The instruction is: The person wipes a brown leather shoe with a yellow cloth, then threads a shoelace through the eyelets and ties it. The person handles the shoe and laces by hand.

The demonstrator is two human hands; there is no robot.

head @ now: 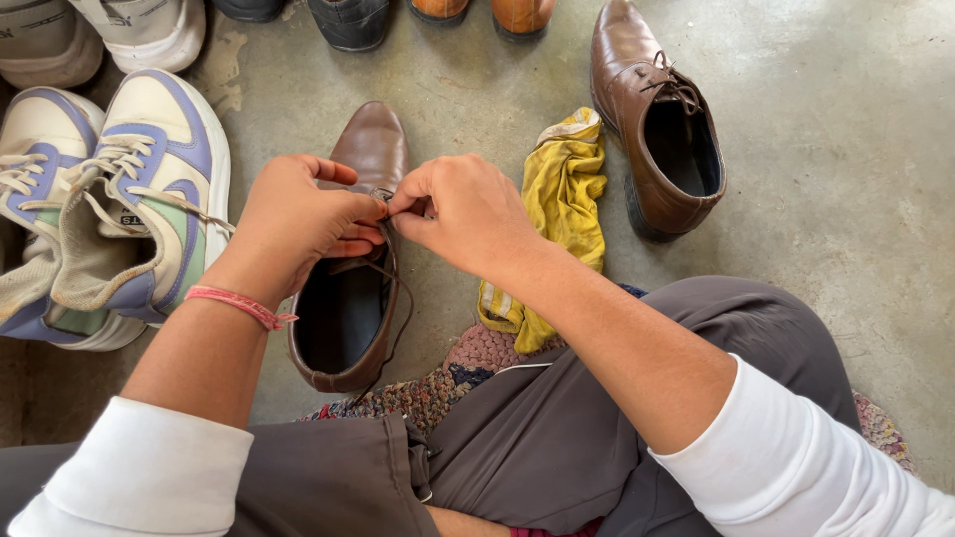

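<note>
A brown leather shoe [370, 149] stands on the concrete floor in front of me, toe pointing away. My left hand [298, 219] and my right hand [463, 209] meet over its lacing, each pinching a thin brown lace [393, 273]; one loop of the lace hangs down beside the shoe's opening. The lacing area itself is mostly hidden under my fingers. A pink thread band [239, 305] circles my left wrist. The matching brown shoe [657, 119] lies to the right, laced, tilted on its side.
A crumpled yellow cloth [567, 189] lies between the two brown shoes. White, purple and green sneakers [129, 199] sit at the left. More shoes line the far edge. A woven mat [477, 353] lies under my crossed legs in grey trousers.
</note>
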